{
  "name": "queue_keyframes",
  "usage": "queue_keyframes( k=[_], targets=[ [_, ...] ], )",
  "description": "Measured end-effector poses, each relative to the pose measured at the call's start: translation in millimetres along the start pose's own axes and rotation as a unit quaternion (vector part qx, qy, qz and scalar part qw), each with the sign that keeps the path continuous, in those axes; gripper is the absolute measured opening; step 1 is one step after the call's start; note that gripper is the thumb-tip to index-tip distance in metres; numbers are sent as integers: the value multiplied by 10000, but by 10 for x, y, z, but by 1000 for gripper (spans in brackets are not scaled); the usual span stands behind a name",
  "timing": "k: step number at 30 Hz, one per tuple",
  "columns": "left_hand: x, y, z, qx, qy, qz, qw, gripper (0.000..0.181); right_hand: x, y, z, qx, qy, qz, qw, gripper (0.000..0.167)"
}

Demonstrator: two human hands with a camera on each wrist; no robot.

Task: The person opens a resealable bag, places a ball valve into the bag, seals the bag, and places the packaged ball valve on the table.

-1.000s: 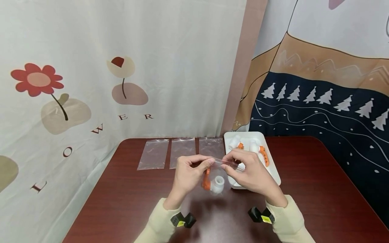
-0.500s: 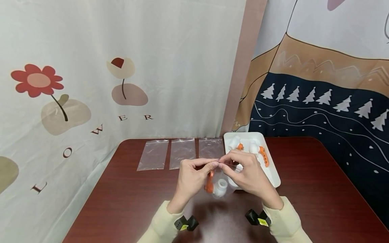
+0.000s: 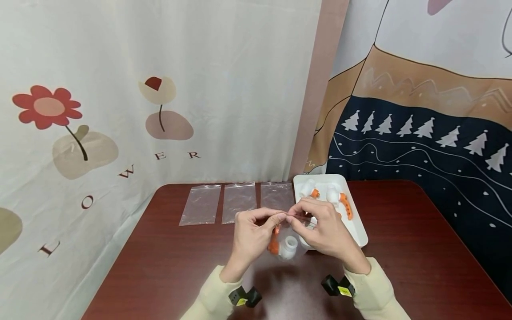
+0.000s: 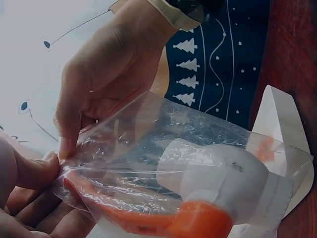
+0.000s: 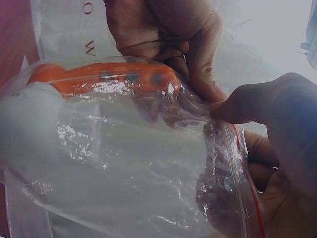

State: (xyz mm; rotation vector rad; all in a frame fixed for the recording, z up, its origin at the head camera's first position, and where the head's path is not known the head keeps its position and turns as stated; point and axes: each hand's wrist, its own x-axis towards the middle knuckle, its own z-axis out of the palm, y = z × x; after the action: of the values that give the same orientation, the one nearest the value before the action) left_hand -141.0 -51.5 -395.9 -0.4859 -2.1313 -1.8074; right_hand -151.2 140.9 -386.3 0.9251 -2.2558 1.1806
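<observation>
A clear zip bag [image 4: 148, 121] with a red line along its mouth hangs between my two hands, above the table. Inside it lies a white plastic ball valve [image 3: 288, 247] with an orange lever handle [image 4: 133, 218]. My left hand [image 3: 251, 235] pinches the bag's top edge between thumb and index finger. Right beside that grip, my right hand [image 3: 325, 226] pinches the same edge, the fingertips of both hands nearly meeting. In the right wrist view, the zip strip [image 3: 300, 218] runs past the right thumb; whether it is sealed I cannot tell.
Behind the hands, three flat clear bags [image 3: 201, 205] lie in a row on the dark red table [image 3: 160, 262]. To their right stands a white tray [image 3: 358, 231] with several more white-and-orange valves [image 3: 334, 195], partly hidden by my right hand. A printed curtain [image 3: 240, 89] hangs behind.
My hands have come together: the right thumb and fingers slid left along the bag's edge up to the left fingertips. The bagged valve swung slightly. Over the last half second little moved.
</observation>
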Motion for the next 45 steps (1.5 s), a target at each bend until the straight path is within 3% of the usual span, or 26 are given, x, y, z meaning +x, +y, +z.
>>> queue_keyframes(
  k=[6,13,24,31,38,45],
  targets=[
    [11,14,-38,-162,-22,-176,9997,9,5,2,-2,30,-28,24,10000,17],
    [56,39,-101,-243,94,-185,9995,8,7,42,-18,50,25,-64,10000,18],
    [102,37,-183,-353,277,-346,9984,5,-3,52,-84,-131,-78,174,9997,19],
    [129,28,-232,-323,374,-305,9983,7,0,99,-112,-246,1,15,9997,19],
    [150,34,-296,-294,544,-338,9975,7,4,121,-184,-95,-41,103,9999,21],
    [170,39,-357,-402,479,-250,9977,8,-1,158,-277,-173,-79,103,9998,23]
  ],
)
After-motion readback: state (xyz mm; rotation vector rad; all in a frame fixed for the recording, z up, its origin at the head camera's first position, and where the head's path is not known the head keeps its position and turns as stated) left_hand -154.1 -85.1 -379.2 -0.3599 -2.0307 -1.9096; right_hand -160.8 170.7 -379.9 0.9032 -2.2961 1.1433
